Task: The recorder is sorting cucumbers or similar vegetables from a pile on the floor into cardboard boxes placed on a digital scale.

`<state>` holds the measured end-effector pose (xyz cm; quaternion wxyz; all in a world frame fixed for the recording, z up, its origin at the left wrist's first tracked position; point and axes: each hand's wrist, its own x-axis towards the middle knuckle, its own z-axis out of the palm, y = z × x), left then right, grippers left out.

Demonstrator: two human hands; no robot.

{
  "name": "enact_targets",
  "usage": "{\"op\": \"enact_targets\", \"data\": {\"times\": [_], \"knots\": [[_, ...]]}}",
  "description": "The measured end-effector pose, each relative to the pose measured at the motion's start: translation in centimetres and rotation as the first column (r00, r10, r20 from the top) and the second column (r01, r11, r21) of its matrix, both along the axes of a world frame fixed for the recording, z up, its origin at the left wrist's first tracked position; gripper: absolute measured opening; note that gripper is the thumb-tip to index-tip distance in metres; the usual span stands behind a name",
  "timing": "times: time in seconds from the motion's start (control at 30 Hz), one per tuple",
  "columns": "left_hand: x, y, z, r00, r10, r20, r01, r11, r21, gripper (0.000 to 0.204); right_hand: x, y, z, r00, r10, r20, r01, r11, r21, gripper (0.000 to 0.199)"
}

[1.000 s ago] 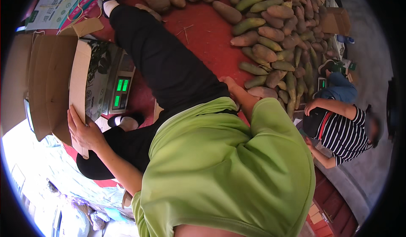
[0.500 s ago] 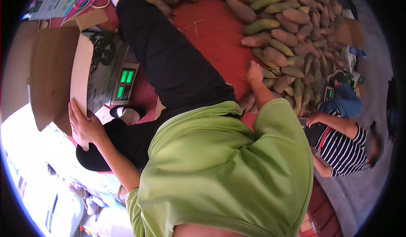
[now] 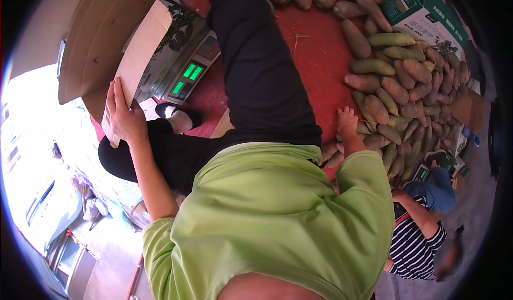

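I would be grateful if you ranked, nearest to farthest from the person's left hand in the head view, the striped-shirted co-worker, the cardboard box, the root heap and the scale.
1. Cardboard box: at left, touched by the left hand.
2. Scale: up and right of the hand.
3. Root heap: right side.
4. Striped-shirted co-worker: lower right.
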<state>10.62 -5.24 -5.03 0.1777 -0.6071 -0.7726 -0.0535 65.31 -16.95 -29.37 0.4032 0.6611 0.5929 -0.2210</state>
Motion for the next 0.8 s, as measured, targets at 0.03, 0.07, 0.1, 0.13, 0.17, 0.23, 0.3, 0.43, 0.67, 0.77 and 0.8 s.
{"op": "enact_targets", "data": {"times": [0.03, 0.07, 0.1, 0.13, 0.17, 0.23, 0.3, 0.43, 0.67, 0.77, 0.8], "knots": [[0.1, 0.1, 0.1, 1.0, 0.002, 0.017, -0.002, 1.0, -0.004, 0.067, -0.1, -0.2, -0.3, 0.999, 0.027, 0.019, -0.026, 0.999, -0.035, 0.038], [0.2, 0.1, 0.1, 1.0, 0.008, 0.017, -0.008, 1.0, -0.002, 0.067, 0.0, -0.5, -0.8, 0.999, 0.032, 0.019, -0.032, 0.999, -0.034, 0.038], [0.3, 0.2, 0.1, 1.0, 0.01, 0.011, -0.01, 1.0, -0.003, 0.067, 0.1, -0.8, -1.3, 0.999, 0.03, 0.02, -0.031, 1.0, 0.004, 0.035], [0.3, 0.2, 0.1, 1.0, 0.012, 0.007, -0.012, 1.0, -0.004, 0.067, 0.2, -1.0, -1.8, 0.999, 0.028, 0.022, -0.029, 0.999, 0.043, 0.032], [0.3, 0.1, 0.1, 1.0, 0.018, 0.009, -0.018, 1.0, 0.0, 0.067, 0.5, -1.2, -2.1, 0.999, 0.034, 0.024, -0.036, 0.998, 0.047, 0.032], [0.1, 0.1, 0.1, 1.0, 0.008, 0.0, -0.008, 1.0, -0.007, 0.067, 0.8, -1.0, -2.3, 0.999, 0.044, -0.001, -0.044, 0.998, 0.042, 0.028], [0.0, 0.0, 0.0, 1.0, 0.015, 0.017, -0.015, 1.0, -0.005, 0.067, 1.4, -0.8, -1.6, 0.999, 0.022, -0.05, -0.018, 0.997, 0.074, 0.029], [-0.2, 0.1, 0.0, 0.999, -0.016, 0.046, 0.015, 1.0, 0.015, 0.066, 1.5, 0.9, -0.3, 0.987, -0.102, -0.125, 0.124, 0.974, 0.191, 0.034], [-0.2, 0.1, 0.4, 0.999, -0.006, 0.049, 0.006, 1.0, 0.015, 0.067, -0.6, 5.0, 2.5, 0.878, -0.161, -0.451, 0.376, 0.814, 0.442, 0.052], [-0.5, -0.1, 0.5, 0.999, -0.002, 0.051, 0.002, 1.0, -0.014, 0.067, -1.5, 7.8, 4.2, 0.774, -0.09, -0.627, 0.496, 0.702, 0.512, 0.049], [-0.4, -0.1, 0.7, 0.998, -0.007, 0.066, 0.008, 1.0, -0.007, 0.068, -1.6, 8.8, 4.9, 0.711, -0.138, -0.69, 0.58, 0.671, 0.463, 0.048]]}}
